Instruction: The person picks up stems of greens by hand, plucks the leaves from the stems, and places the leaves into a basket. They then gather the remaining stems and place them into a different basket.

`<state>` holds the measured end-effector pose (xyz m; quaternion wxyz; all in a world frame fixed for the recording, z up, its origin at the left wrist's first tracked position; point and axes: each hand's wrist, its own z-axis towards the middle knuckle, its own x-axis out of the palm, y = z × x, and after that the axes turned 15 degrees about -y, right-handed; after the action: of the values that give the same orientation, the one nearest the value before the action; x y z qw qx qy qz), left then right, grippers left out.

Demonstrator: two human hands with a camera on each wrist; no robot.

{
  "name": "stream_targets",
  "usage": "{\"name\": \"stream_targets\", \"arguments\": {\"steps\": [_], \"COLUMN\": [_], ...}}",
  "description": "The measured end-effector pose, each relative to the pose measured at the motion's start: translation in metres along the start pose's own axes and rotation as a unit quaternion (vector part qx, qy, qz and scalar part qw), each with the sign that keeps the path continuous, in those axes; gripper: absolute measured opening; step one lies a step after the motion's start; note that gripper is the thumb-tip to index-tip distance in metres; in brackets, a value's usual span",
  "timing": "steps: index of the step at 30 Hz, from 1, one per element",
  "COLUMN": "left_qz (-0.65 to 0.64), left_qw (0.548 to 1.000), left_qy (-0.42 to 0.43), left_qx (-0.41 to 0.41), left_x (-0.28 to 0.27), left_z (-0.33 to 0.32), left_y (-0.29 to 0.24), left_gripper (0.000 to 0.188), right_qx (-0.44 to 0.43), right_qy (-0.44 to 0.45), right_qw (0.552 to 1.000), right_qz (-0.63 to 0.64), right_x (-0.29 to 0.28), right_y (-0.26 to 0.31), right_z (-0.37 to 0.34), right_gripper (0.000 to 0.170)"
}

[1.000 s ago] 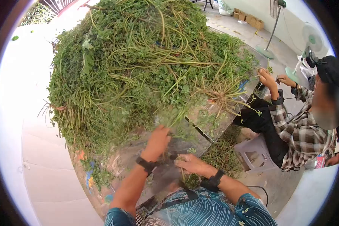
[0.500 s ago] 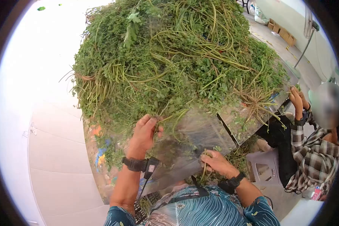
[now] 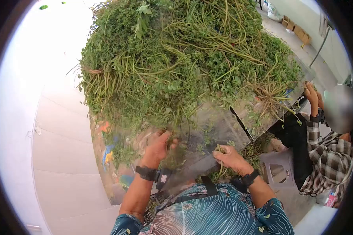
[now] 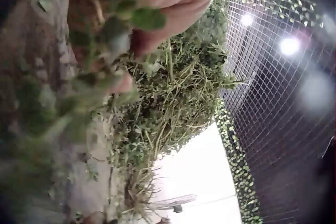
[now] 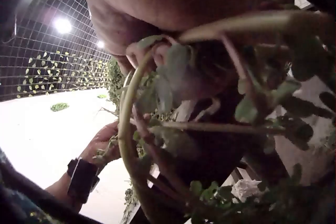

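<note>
A large heap of leafy green stems (image 3: 172, 58) covers most of the table (image 3: 200, 137). My left hand (image 3: 157, 148) is just in front of the heap's near edge, fingers curled on a leafy sprig (image 4: 149, 19) that is blurred in the left wrist view. My right hand (image 3: 231, 158), close over the table's near edge, grips a few thick stems (image 5: 126, 129) between thumb and fingers. Small rounded leaves hang from these stems beneath the hand in the right wrist view.
Beyond the table's right corner, a person in a plaid shirt (image 3: 327, 160) sits with raised hands (image 3: 312, 98). A pale plastic stool (image 3: 278, 168) stands there, near more greens (image 3: 255, 154) below the table edge. Cardboard boxes (image 3: 296, 31) line the far wall.
My left hand reached the heap's near edge half a second ago and has since drawn back slightly with greenery. The right hand keeps its stems. The head view has turned left.
</note>
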<state>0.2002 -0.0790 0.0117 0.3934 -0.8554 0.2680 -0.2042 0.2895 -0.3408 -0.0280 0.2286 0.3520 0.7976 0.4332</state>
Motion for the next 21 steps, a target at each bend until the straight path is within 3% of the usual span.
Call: {"name": "stream_targets", "arguments": {"steps": [4,7,9,11,13,16,19,21], "left_qz": [0.101,0.125,0.152,0.216,0.312,0.299,0.333,0.339], "left_qw": [0.995,0.990,0.978,0.947,0.884,0.872,0.820,0.826], "left_qy": [-0.005,-0.024,0.003,0.033,0.063,0.090,0.146,0.145], "left_qx": [0.015,0.066,0.145,0.238,0.343,0.376,0.443,0.427], "left_x": [-0.017,-0.017,-0.015,-0.016,-0.019,-0.019,-0.017,-0.017], "left_z": [-0.004,-0.019,-0.044,-0.055,-0.058,-0.075,-0.086,-0.093], "left_y": [0.010,0.016,0.014,0.015,0.017,0.019,0.017,0.017], "left_gripper": [0.017,0.017,0.016,0.016,0.016,0.016,0.020,0.020], "right_qx": [-0.041,-0.023,-0.008,0.037,0.053,0.014,-0.008,-0.018], "right_qy": [-0.019,-0.033,-0.049,-0.067,-0.085,-0.100,-0.091,-0.086], "right_qw": [0.998,0.998,0.997,0.989,0.980,0.968,0.969,0.970], "right_qz": [0.034,0.056,0.059,0.124,0.173,0.232,0.232,0.228], "right_x": [0.005,0.007,0.007,0.007,0.003,0.004,0.015,0.019], "right_y": [0.007,0.000,0.000,0.007,0.011,0.022,0.035,0.038], "right_z": [-0.006,-0.003,-0.002,-0.005,-0.002,-0.004,-0.005,-0.005], "right_gripper": [0.020,0.020,0.020,0.020,0.020,0.022,0.022,0.020]}}
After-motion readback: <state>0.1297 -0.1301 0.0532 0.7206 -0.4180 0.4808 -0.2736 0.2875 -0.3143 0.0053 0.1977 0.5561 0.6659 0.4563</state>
